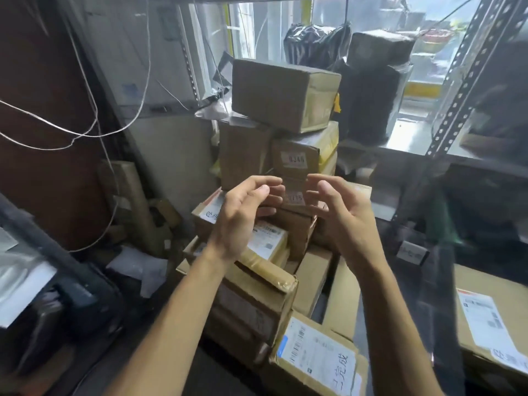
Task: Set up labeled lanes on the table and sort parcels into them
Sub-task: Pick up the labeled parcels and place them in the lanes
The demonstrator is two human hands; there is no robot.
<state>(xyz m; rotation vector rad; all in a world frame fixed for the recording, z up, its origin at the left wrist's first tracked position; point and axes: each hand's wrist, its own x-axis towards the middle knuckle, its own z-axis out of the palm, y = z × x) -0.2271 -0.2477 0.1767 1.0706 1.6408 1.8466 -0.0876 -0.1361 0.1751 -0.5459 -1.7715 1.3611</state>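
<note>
A tall stack of brown cardboard parcels fills the middle of the view. A plain box (pixel 283 94) lies tilted on top. Below it sits a box with a numbered white label (pixel 294 161), and a smaller labelled box (pixel 295 197) lies lower, between my hands. My left hand (pixel 243 215) and my right hand (pixel 340 212) are raised in front of the stack with palms facing each other and fingers curled apart. Neither hand touches a parcel. A flat parcel with a shipping label (pixel 265 244) lies under my left wrist.
A labelled parcel with handwriting (pixel 317 358) sits at the bottom, another (pixel 491 321) at the right edge. Black bagged parcels (pixel 368 90) stand on a metal shelf behind. A slotted shelf upright (pixel 463 81) rises at right. Loose cables (pixel 85 132) hang at left beside cardboard tubes (pixel 134 204).
</note>
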